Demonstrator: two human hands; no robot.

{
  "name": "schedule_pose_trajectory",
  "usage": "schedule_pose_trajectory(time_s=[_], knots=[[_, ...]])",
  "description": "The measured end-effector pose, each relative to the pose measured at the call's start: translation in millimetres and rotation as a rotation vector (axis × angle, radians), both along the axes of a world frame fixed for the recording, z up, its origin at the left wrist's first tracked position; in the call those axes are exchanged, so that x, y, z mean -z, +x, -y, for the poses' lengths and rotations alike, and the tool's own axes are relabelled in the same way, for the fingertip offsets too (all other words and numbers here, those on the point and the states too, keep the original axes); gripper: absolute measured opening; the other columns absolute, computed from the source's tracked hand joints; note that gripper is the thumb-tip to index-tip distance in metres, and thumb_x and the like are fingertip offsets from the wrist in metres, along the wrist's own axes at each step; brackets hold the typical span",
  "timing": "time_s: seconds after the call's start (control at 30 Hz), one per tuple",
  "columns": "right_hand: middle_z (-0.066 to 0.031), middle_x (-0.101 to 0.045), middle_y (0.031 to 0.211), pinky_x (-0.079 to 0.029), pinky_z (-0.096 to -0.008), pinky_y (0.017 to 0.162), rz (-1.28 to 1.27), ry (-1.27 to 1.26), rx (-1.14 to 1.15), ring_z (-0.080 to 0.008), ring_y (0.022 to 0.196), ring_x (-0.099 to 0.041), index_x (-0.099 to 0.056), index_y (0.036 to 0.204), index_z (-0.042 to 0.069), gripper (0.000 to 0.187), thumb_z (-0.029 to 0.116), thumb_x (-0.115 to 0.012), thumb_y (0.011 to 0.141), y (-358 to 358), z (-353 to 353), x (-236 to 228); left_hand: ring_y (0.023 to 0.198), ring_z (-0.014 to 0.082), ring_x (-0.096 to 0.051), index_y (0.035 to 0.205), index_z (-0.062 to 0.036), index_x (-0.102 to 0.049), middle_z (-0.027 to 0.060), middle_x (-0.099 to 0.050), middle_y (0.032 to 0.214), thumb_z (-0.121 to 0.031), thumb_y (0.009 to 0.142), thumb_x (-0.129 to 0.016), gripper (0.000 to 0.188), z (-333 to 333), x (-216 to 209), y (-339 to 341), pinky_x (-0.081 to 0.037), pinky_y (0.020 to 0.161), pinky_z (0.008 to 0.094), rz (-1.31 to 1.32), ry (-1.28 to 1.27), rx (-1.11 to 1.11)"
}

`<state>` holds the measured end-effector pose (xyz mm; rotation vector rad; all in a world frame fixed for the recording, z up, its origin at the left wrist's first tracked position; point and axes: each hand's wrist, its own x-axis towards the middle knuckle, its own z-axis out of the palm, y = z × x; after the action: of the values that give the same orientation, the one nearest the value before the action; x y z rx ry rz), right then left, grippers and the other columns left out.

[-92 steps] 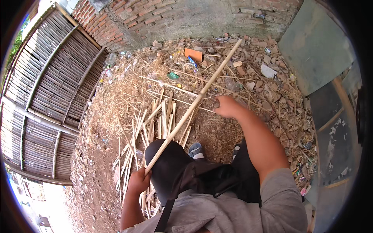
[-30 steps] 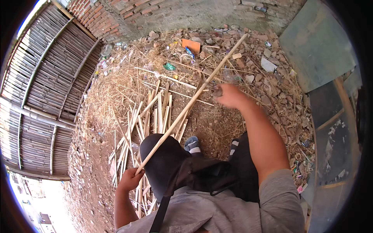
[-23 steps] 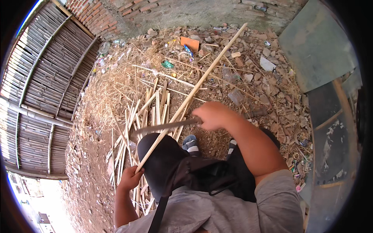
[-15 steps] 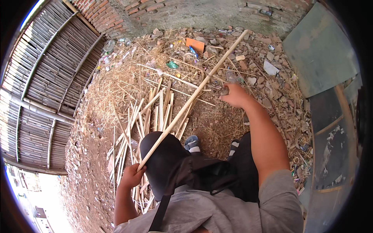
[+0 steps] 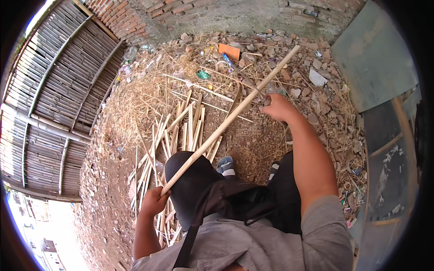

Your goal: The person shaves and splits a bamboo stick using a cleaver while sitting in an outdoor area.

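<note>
My left hand (image 5: 154, 201) is closed round the near end of a long pale bamboo pole (image 5: 217, 132). The pole slants up and to the right across my left knee, its far end raised over the rubble. Close by its far part, my right hand (image 5: 276, 107) is closed on a dark tool (image 5: 265, 100). A thin brownish part of that tool seems to reach toward the pole, but its kind is not clear. Below the pole, several split bamboo strips (image 5: 185, 135) lie in a loose heap beside my left leg.
Straw, stones and litter cover the ground, including an orange piece (image 5: 229, 52) and green plastic (image 5: 203, 75). A brick wall (image 5: 203, 18) stands ahead. At left is a bamboo slat panel (image 5: 63, 77); at right lean a grey-green sheet (image 5: 377, 58) and a dark panel (image 5: 384, 176).
The pole's far end has come lower and slightly right. My right hand has shifted a little right, close to the pole, while my left hand keeps its grip.
</note>
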<state>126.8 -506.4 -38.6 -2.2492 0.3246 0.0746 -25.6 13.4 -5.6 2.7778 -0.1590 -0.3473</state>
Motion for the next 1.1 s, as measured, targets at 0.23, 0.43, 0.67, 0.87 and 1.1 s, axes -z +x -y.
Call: schedule_pose_trajectory(time_s=[0.23,0.43,0.67,0.87,1.1], knots=[[-0.019,-0.071,0.1,-0.054,-0.0435,0.084,-0.1,-0.207,-0.693,-0.0329,0.093,-0.07,-0.066,0.112,0.001,0.042,0.024,-0.077,0.078,-30,-66,-37,0.053,0.0257,-0.055,0.081,0.0016,-0.065,0.0179,-0.059,0.062,-0.025,0.094,-0.068,0.03,7,-7,-4,-0.044,0.055,0.0398,-0.075,-0.107,-0.062],[-0.0217,-0.068,0.119,-0.053,-0.0416,0.093,-0.088,0.004,-0.238,-0.0331,0.104,-0.069,-0.057,0.134,-0.004,0.068,0.027,-0.079,0.076,-3,-2,-16,0.052,0.0224,-0.05,0.08,0.0005,-0.058,0.0152,-0.055,0.059,-0.022,0.095,-0.065,0.028,6,2,-7,-0.042,0.055,0.0397,-0.056,-0.081,-0.085],[-0.0195,-0.072,0.102,-0.054,-0.0438,0.087,-0.03,-0.2,-0.55,-0.0335,0.098,-0.07,-0.069,0.114,0.003,0.042,0.022,-0.072,0.077,-20,-53,-19,0.056,0.0173,-0.051,0.086,0.0027,-0.067,0.0133,-0.058,0.061,-0.03,0.096,-0.067,0.035,5,-2,-1,-0.043,0.056,0.0382,-0.144,-0.124,-0.088],[-0.018,-0.072,0.102,-0.054,-0.0423,0.084,-0.071,-0.101,-0.44,-0.0311,0.095,-0.07,-0.068,0.112,0.003,0.041,0.025,-0.077,0.079,-12,-28,-16,0.057,0.0166,-0.049,0.082,0.0021,-0.063,0.0121,-0.055,0.061,-0.026,0.095,-0.066,0.031,2,-7,-3,-0.042,0.056,0.038,-0.169,-0.109,-0.077],[-0.0193,-0.071,0.103,-0.054,-0.0429,0.086,0.047,-0.061,-0.139,-0.031,0.095,-0.07,-0.066,0.119,0.001,0.047,0.023,-0.075,0.08,-4,-4,2,0.057,0.0169,-0.049,0.08,0.0011,-0.06,0.0121,-0.056,0.061,-0.026,0.096,-0.065,0.032,7,-7,1,-0.042,0.056,0.0389,-0.155,-0.1,-0.09]])
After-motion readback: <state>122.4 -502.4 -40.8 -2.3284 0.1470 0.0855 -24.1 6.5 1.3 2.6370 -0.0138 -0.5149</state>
